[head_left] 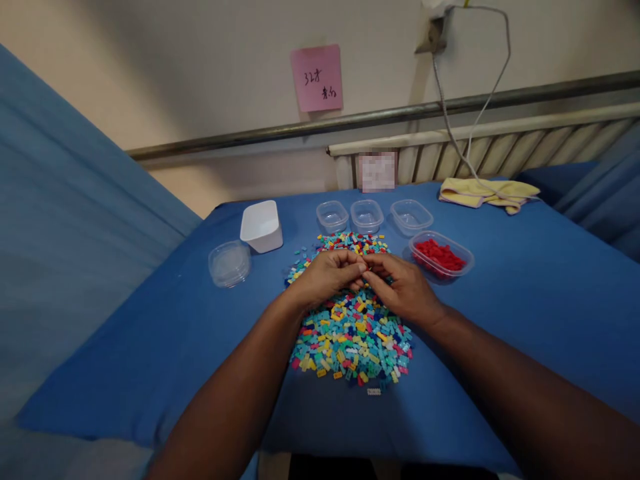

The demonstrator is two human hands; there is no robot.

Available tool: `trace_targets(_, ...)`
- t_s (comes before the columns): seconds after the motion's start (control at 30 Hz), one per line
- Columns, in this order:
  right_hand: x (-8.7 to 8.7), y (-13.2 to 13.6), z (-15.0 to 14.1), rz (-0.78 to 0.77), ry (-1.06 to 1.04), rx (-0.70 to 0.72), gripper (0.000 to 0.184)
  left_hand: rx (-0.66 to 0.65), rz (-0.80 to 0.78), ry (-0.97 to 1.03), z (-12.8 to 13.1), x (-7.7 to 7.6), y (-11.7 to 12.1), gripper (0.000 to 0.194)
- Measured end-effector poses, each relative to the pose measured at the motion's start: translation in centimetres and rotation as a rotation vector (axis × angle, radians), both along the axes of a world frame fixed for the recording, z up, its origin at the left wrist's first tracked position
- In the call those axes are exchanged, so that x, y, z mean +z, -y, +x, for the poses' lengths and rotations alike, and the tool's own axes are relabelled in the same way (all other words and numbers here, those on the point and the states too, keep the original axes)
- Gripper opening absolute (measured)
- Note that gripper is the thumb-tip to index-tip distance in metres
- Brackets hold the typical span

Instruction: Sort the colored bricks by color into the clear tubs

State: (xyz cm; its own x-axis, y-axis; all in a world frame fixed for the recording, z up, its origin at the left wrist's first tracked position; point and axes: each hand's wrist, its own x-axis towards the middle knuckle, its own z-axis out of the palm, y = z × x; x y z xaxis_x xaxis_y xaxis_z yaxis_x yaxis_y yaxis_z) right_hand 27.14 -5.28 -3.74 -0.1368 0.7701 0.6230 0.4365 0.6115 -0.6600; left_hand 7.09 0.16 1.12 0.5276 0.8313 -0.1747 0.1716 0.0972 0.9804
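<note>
The left hand point(334, 275) and the right hand point(406, 288) are held close together over the pile of small bricks point(353, 337), with their fingertips just about touching. The thumb and fingers of each hand are kept narrow, as in a pinch. Something tiny may be held there, but it is hidden by the fingers, so it cannot be told. Under and around the hands, the bricks are spread on the blue bench point(200, 360) in light blue, yellow, green, pink, red and dark blue. One pale brick point(374, 392) is seen just beside the near edge of the pile. To the right of the pile, a clear tub point(469, 259) is partly filled with red bricks point(439, 256). Behind the pile, three clear boxes point(367, 217) are set side by side, with no bricks seen in them. To the left, a white box point(263, 230) is placed, and just in front of it some clear plastic pieces point(229, 264) are stacked. At the back right, a yellow cloth point(487, 193) is laid, with a white cord point(453, 137) hung down to it. Farther back, a radiator point(505, 150) and a metal pipe point(280, 130) are seen, and a pink note point(317, 79) is stuck on the wall.
</note>
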Motion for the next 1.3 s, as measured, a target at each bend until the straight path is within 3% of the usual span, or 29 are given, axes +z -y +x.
trace_targets(0.2,-0.2,0.1,-0.1,0.017,-0.004,-0.048,0.012,0.104,-0.059,0.107,-0.1,-0.9,1.1,0.035)
trace_targets(0.4,0.4,0.5,0.0,0.023,0.065,0.007,0.013,0.106,-0.042,0.155,0.1,-1.7,1.5,0.022)
trace_targets(0.7,0.6,1.2,0.0,0.154,0.194,0.016,0.016,0.164,-0.106,0.295,1.3,-2.8,2.7,0.020)
trace_targets(0.87,0.5,1.3,-0.2,0.167,0.297,0.023,0.015,0.165,-0.176,0.335,1.7,-2.5,3.4,0.028)
trace_targets(1.3,1.5,2.1,-0.1,0.178,0.573,0.055,0.027,0.155,-0.162,0.295,1.3,-0.6,4.5,0.059)
